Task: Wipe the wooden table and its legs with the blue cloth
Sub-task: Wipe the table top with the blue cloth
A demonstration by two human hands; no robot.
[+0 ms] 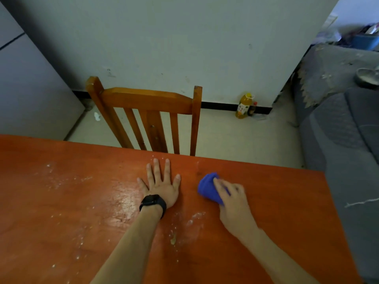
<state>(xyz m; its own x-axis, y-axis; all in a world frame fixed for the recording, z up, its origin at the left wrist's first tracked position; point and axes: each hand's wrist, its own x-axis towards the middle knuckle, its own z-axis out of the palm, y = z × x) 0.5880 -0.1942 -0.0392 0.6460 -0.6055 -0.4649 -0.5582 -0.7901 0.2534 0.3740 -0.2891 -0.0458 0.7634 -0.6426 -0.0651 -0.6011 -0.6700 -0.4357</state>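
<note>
Table (61,232) wood fills the near part of the view, and it is dirty. White crumbs (192,218) lie on it between the two arms, close to the person. More white bits are spread over the left side.

A little farther out are the hands. The left hand (161,186) lies flat on the wood with its fingers straight and spread, holding nothing. A black watch (152,202) is on that wrist. The right hand (231,199) is beside it, and its fingers are curled over the blue cloth (207,186) and press it onto the table. The cloth is bunched into a lump that sticks out past the fingertips, on the far left side of that hand.

So the closest crumbs are nearer to the person than the cloth is, and a bit to its left. I think the right hand must pull the cloth back and left to reach them. The flat left hand sits between the cloth and the big mess on the left.

Past the table's far edge stands a chair (147,103). By the wall is a yellow bottle (244,106). The table legs are hidden.
</note>
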